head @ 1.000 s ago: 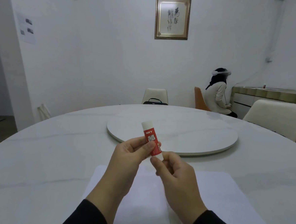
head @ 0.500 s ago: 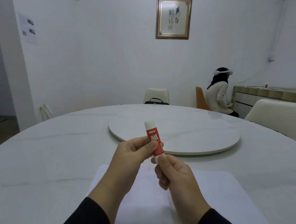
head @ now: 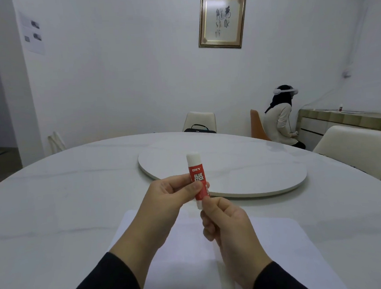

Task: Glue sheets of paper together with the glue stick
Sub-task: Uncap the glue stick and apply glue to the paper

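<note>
Above the near edge of the table [head: 53, 199], the glue stick [head: 197, 180] stands upright in the air, white cap on top. The left hand [head: 168, 197] pinches its red middle. The right hand [head: 224, 221] pinches its white bottom end. The paper sheets [head: 271, 247] lie flat right under the hands. I think the cap comes off next, so hold the body tight and pull straight up.

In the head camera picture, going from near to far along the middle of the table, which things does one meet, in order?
Sheets of paper → right hand → left hand → glue stick, cap still on, held by both hands → round turntable → cream chair with a black bag → framed calligraphy on the wall.
</note>
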Demonstrator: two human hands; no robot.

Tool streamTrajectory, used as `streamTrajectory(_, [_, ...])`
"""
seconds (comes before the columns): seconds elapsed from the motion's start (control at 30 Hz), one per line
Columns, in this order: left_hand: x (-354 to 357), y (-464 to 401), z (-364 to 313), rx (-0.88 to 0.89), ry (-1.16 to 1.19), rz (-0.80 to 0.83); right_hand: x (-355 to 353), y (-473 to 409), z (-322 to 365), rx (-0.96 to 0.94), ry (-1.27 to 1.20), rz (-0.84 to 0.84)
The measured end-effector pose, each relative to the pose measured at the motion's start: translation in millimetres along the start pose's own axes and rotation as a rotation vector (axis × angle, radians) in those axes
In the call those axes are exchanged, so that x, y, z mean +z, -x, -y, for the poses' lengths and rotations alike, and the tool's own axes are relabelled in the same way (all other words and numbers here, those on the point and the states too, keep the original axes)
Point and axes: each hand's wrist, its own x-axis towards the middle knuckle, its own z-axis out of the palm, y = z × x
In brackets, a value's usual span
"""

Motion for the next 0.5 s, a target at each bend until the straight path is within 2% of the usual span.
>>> streamTrajectory(0.2, [0,-1,1,-0.031,0.048,0.024,1,-2,2,0.245,-0.331,0.184])
streamTrajectory(0.27, [1,-1,3,-0.028,0.028,0.007,-2,-3,1,0.225,-0.257,0.149])
streamTrajectory(0.4, [2,-2,7,-0.022,0.007,-0.051,-5,-5,1,0.052,-0.074,-0.006])
streamTrajectory(0.5, [1,-3,10,-0.03,-0.004,-0.07,-5,-5,1,0.011,0.017,-0.011])
